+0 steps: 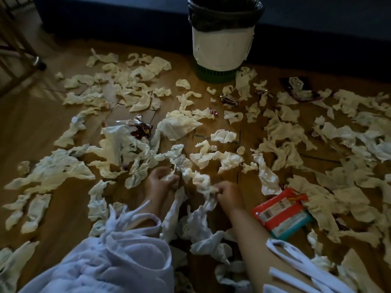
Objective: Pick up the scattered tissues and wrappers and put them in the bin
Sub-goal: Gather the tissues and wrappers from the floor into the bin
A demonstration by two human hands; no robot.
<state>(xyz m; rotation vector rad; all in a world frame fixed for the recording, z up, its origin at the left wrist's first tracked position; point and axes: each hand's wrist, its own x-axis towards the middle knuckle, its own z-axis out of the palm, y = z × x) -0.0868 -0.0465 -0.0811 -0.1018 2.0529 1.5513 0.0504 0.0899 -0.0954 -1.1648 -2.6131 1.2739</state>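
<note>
Crumpled white tissues (pixel 179 125) lie scattered all over the wooden floor. A white bin (pixel 222 45) with a black liner stands at the back, middle. My left hand (pixel 160 181) grips a bunch of tissue low in the middle. My right hand (pixel 228 195) clutches another wad of tissue (pixel 203 182) just to its left. Shiny wrappers lie among the tissues: a dark red wrapper (pixel 141 130) left of centre, a foil wrapper (pixel 229 99) near the bin, and a dark packet (pixel 298 86) at the right.
An orange and teal tissue pack (pixel 279 212) lies on the floor right of my right hand. A wooden chair leg (pixel 31 58) stands at the far left. A dark wall or sofa base runs behind the bin. White fringed sleeves cover my arms.
</note>
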